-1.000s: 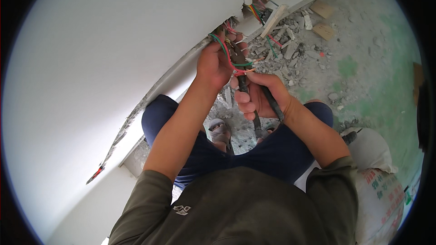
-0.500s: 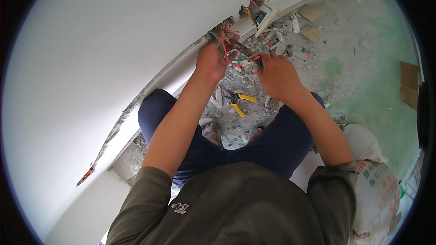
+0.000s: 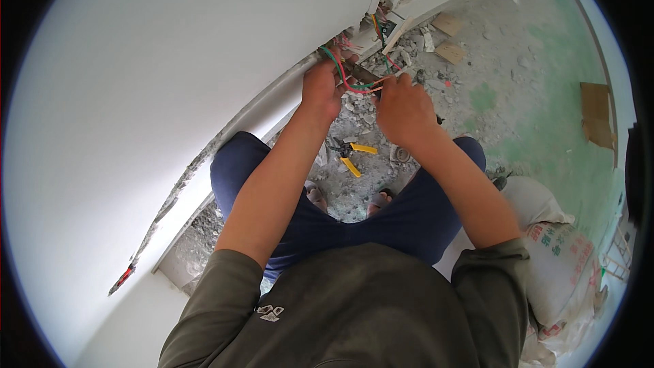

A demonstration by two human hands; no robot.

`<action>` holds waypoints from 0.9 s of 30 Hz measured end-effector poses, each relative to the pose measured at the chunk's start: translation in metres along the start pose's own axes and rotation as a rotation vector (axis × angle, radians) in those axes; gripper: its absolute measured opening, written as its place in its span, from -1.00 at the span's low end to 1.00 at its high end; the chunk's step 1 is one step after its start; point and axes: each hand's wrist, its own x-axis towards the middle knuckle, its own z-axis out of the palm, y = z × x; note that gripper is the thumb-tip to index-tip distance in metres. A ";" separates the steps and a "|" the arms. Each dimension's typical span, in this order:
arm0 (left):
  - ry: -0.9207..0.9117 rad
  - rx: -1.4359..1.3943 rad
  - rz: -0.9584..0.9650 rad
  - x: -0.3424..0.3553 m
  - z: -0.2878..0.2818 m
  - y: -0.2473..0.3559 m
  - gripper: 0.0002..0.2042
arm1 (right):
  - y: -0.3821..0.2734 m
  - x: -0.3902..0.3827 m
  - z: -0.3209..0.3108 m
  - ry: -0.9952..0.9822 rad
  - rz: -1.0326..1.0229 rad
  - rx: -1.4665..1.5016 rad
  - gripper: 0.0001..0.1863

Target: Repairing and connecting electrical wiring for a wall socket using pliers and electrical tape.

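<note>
Red and green electrical wires (image 3: 344, 80) come out of a hole in the wall and loop to the right, with bare copper at their ends. My left hand (image 3: 321, 88) is closed around them close to the wall. At their free ends my right hand (image 3: 407, 110) is closed on a dark-handled tool (image 3: 439, 120), mostly hidden by the fingers, so its kind does not show. Yellow-handled pliers (image 3: 352, 157) lie open on the rubble between my knees.
More wires (image 3: 376, 24) hang from the wall corner by a thin pale strip (image 3: 398, 35). Broken plaster (image 3: 409, 54) and cardboard pieces (image 3: 449, 53) litter the floor. Filled sacks (image 3: 558, 266) stand at my right. A brown cardboard piece (image 3: 597, 114) is farther right.
My right hand has moved slightly left and turned, and the tool's dark end now shows beyond its heel. My left hand still holds the wires. The whole view has shifted a little.
</note>
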 end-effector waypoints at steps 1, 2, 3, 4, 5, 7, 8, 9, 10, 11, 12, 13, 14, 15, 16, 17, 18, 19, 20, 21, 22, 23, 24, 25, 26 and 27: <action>-0.005 -0.001 -0.002 -0.001 0.001 0.001 -0.80 | -0.005 -0.005 -0.002 0.043 0.035 0.031 -0.64; 0.001 0.000 -0.001 -0.002 0.002 0.001 -0.81 | -0.008 -0.008 -0.003 0.086 0.069 0.063 -0.59; 0.008 0.001 0.000 -0.003 0.003 0.002 -0.81 | -0.009 -0.009 -0.001 0.086 0.071 0.061 -0.59; 0.005 0.003 -0.001 -0.004 0.004 0.002 -0.81 | -0.009 -0.009 0.006 0.093 0.102 0.106 -0.58; 0.002 -0.007 -0.004 -0.004 0.005 0.001 -0.81 | -0.008 -0.009 0.012 0.099 0.132 0.152 -0.57; -0.001 -0.016 -0.008 -0.005 0.005 0.001 -0.81 | -0.007 -0.006 0.023 0.113 0.144 0.183 -0.58; 0.002 -0.030 0.004 -0.005 0.005 0.001 -0.81 | -0.006 -0.005 0.027 0.125 0.153 0.214 -0.58; 0.006 -0.043 0.016 -0.004 0.004 0.000 -0.81 | -0.006 -0.005 0.030 0.125 0.154 0.215 -0.58; 0.007 -0.042 0.017 -0.004 0.004 0.000 -0.81 | -0.006 -0.005 0.031 0.117 0.163 0.243 -0.60; 0.023 -0.108 0.002 -0.003 0.003 0.000 -0.81 | -0.006 -0.005 0.032 0.110 0.171 0.272 -0.61; 0.039 -0.174 -0.013 -0.003 0.003 0.000 -0.80 | -0.006 -0.005 0.032 0.110 0.171 0.274 -0.61; 0.041 -0.172 -0.012 -0.001 0.001 0.000 -0.80 | -0.006 -0.006 0.031 0.109 0.154 0.307 -0.62; 0.027 -0.174 -0.005 0.001 -0.001 -0.001 -0.81 | -0.006 -0.006 0.029 0.108 0.137 0.340 -0.63; 0.014 -0.175 0.003 0.002 -0.002 -0.002 -0.81 | -0.006 -0.006 0.029 0.108 0.136 0.343 -0.63; 0.016 -0.171 0.003 0.002 -0.002 -0.001 -0.81 | -0.005 -0.006 0.028 0.087 0.127 0.367 -0.65; 0.027 -0.165 -0.023 0.002 -0.003 0.000 -0.82 | -0.004 -0.006 0.028 0.066 0.118 0.392 -0.67; 0.039 -0.158 -0.050 0.002 -0.002 0.001 -0.82 | -0.003 -0.005 0.029 0.065 0.117 0.397 -0.67; 0.043 -0.153 -0.046 0.004 -0.004 0.000 -0.82 | -0.002 -0.005 0.028 0.010 0.093 0.463 -0.69; 0.014 -0.181 -0.057 0.007 -0.005 -0.001 -0.82 | -0.001 -0.004 0.029 -0.047 0.067 0.529 -0.71; -0.014 -0.207 -0.068 0.010 -0.007 -0.001 -0.82 | 0.001 -0.002 0.034 -0.046 0.062 0.535 -0.71; -0.009 -0.202 -0.068 0.010 -0.006 0.000 -0.82 | 0.003 0.000 0.040 -0.049 -0.008 0.659 -0.75; -0.006 -0.204 -0.078 0.009 -0.005 0.001 -0.83 | 0.005 0.002 0.045 -0.051 -0.079 0.783 -0.79; -0.001 -0.207 -0.088 0.008 -0.005 0.003 -0.83 | 0.007 0.004 0.049 -0.053 -0.082 0.792 -0.79; 0.003 -0.202 -0.086 0.007 -0.004 0.004 -0.83 | 0.007 0.004 0.043 -0.411 0.059 1.297 -0.81; 0.003 -0.221 -0.074 0.005 -0.004 0.005 -0.83 | 0.006 0.004 0.040 -0.796 0.216 1.780 -0.83; 0.004 -0.239 -0.061 0.003 -0.004 0.007 -0.83 | 0.005 0.003 0.042 -0.802 0.211 1.785 -0.83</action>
